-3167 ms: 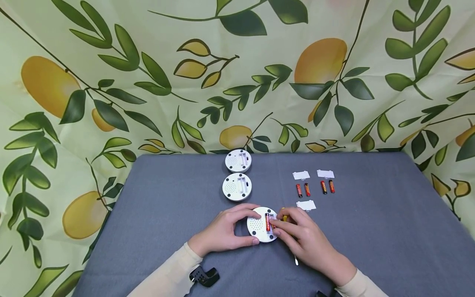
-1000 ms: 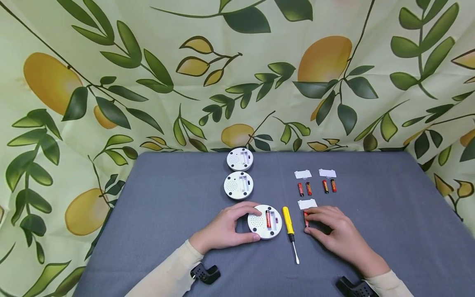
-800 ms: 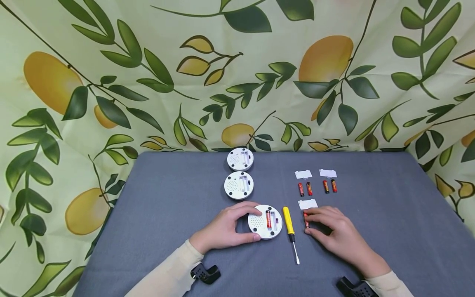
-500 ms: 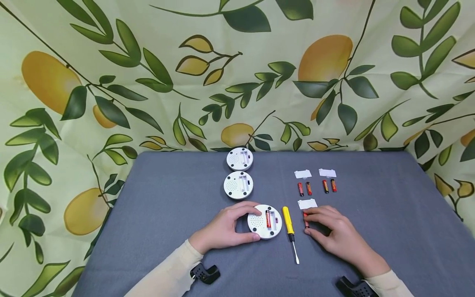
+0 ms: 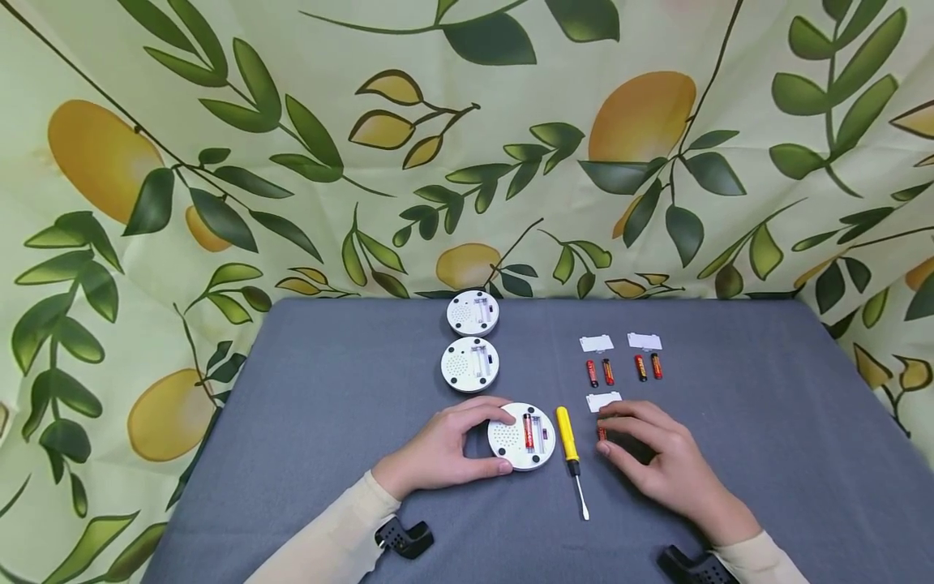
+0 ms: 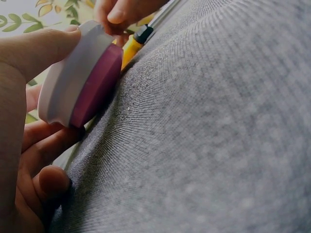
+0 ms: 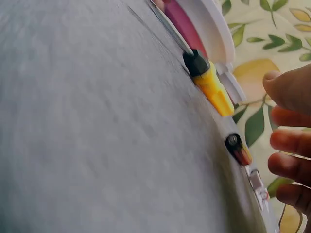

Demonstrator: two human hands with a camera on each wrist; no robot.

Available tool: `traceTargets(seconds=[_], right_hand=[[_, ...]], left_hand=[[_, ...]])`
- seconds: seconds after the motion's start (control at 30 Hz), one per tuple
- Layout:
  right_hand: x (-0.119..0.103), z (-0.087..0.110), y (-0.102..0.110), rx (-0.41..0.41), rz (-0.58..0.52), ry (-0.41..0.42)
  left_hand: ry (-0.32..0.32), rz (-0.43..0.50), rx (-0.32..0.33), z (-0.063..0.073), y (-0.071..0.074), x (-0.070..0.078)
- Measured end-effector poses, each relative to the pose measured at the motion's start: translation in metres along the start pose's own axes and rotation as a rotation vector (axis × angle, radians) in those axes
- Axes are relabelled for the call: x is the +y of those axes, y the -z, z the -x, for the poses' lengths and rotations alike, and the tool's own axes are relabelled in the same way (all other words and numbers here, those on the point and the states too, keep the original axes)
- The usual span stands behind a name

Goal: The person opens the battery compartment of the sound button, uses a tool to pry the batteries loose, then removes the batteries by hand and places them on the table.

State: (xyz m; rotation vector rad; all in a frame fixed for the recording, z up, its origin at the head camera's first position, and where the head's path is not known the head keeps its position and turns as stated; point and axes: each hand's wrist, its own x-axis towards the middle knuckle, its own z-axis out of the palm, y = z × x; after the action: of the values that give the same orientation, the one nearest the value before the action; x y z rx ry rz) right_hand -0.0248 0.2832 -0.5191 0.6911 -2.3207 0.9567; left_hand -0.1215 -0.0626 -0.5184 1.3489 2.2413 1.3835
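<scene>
My left hand grips a round white battery-powered device by its edge, thumb on the near side and fingers on the far side. Its open battery compartment faces up, with one red battery in the left slot and the right slot bare. The left wrist view shows the device's purple-pink side. My right hand hovers with loosely bent fingers just over another battery, which lies on the cloth apart from the fingertips. Between the hands lies a yellow-handled screwdriver.
Behind the left hand are two similar round devices with open compartments. At the right lie several white battery covers and more red batteries. Grey cloth covers the table, and a patterned curtain hangs behind it.
My right hand has moved right from the device's compartment and set a battery down beyond the screwdriver. Its fingers have just come off that battery. The left hand has stayed on the device.
</scene>
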Motion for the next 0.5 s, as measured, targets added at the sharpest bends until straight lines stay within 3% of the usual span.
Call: traceTargets(seconds=[0.2,0.3,0.5], right_hand=[[-0.015,-0.009,-0.006,-0.052,-0.005,-0.109],[-0.023,-0.013,-0.011,-0.078,-0.022,-0.123],[-0.031,-0.021,-0.026,-0.08,-0.087,-0.008]], left_hand=[[0.005,0.007,-0.007,-0.001,0.0,0.0],[0.013,0.011,-0.011,-0.001,0.0,0.0],[-0.005,0.006,-0.012,-0.001,0.001,0.0]])
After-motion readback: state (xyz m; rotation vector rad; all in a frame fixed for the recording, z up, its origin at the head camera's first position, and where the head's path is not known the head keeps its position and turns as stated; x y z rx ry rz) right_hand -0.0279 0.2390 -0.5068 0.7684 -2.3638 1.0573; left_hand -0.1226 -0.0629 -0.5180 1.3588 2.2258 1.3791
